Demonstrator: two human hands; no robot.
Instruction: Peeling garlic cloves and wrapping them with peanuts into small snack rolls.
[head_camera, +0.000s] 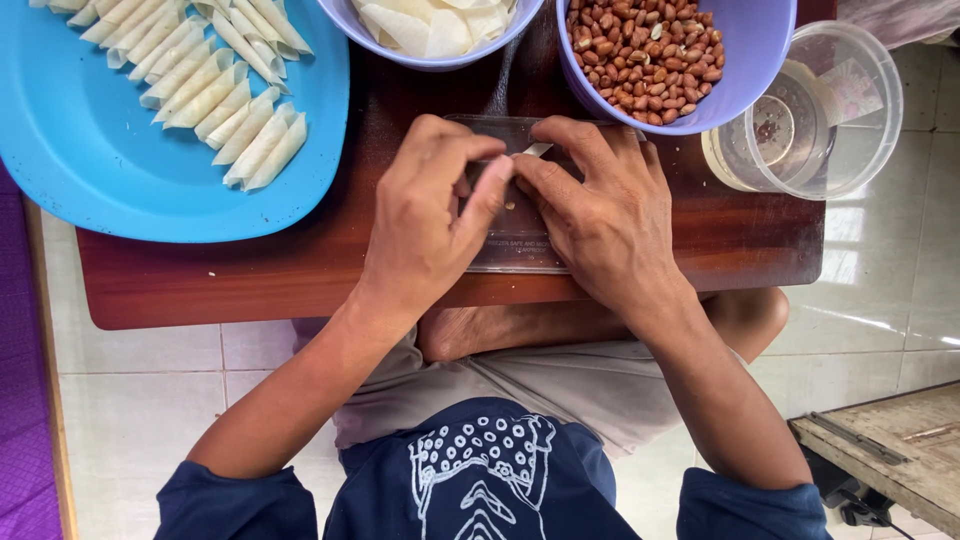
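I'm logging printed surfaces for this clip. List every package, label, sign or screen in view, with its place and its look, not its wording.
Clear plastic sheet: flat on the brown table under both hands, rectangular, a line of small dark print along its near edge.
Label: on the clear round container at the table's far right corner, a small pale rectangle, print too blurred to tell.
No signs or screens.

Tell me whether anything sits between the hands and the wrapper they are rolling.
Nothing visible does. The left hand and right hand already pinch the pale wrapper directly over the clear mat. The peanut bowl stands just behind, apart from the fingers.
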